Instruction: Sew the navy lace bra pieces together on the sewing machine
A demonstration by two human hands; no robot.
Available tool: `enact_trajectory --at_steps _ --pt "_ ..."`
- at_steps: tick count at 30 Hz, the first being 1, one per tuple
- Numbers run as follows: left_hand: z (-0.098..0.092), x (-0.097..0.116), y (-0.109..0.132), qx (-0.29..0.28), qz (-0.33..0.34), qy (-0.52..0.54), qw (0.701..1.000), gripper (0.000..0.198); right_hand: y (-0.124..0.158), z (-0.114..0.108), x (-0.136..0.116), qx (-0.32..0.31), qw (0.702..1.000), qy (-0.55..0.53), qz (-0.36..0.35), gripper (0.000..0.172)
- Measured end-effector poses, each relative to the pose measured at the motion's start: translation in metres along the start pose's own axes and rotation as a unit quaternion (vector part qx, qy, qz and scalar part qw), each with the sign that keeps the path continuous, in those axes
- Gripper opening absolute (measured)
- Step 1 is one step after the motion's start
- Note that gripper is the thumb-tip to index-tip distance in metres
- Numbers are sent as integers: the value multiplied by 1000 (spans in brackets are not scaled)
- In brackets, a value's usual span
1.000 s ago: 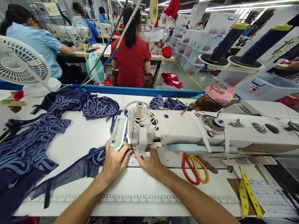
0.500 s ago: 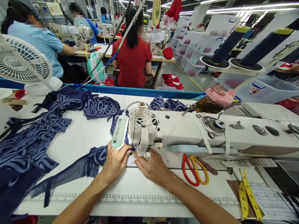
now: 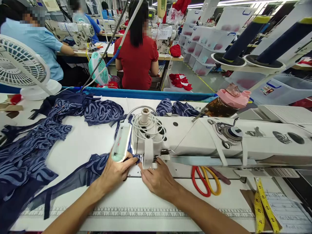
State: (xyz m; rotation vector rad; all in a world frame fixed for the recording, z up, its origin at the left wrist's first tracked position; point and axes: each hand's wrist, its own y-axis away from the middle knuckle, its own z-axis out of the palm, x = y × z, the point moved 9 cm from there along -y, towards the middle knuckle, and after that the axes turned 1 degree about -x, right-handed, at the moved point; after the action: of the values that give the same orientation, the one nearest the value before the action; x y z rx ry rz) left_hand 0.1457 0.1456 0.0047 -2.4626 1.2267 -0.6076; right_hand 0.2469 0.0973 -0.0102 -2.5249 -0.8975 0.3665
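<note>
A white sewing machine (image 3: 190, 136) reaches in from the right, its head at the middle of the view. Left of its needle area, my left hand (image 3: 117, 169) is closed on a patterned navy fabric piece (image 3: 97, 162), whose sheer strip trails to the lower left. My right hand (image 3: 157, 177) rests on the machine bed just right of the needle area, fingertips near the fabric edge and partly behind the machine head; what they hold is hidden. A light, pale lamp unit (image 3: 122, 141) hangs over my left fingers.
More navy fabric (image 3: 31, 146) is heaped at the left, near a white fan (image 3: 21, 65). Red and yellow scissors (image 3: 201, 182) and a yellow tape measure (image 3: 259, 208) lie at the right. A pink-lidded bottle (image 3: 225, 102) stands behind the machine. People sit at machines beyond.
The view has shifted slightly. My left hand has moved a little left and down relative to the machine head, its fingers still on the fabric. My right hand stays close to the needle area.
</note>
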Motion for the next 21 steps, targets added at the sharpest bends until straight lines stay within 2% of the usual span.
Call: enact_trajectory --at_steps 9,13,18,21 --pt "12 2 7 -10 7 -16 1000 35 3 5 5 -19 999 -32 12 34" --pt "10 -2 5 -14 -6 -20 1000 30 0 3 8 -20 999 -28 35 29" --pt "2 -3 -3 -4 -2 -14 1000 33 -8 -1 10 -11 998 23 56 20" --pt "2 -6 -5 -4 -15 12 1000 25 -10 -2 10 -6 998 32 53 20"
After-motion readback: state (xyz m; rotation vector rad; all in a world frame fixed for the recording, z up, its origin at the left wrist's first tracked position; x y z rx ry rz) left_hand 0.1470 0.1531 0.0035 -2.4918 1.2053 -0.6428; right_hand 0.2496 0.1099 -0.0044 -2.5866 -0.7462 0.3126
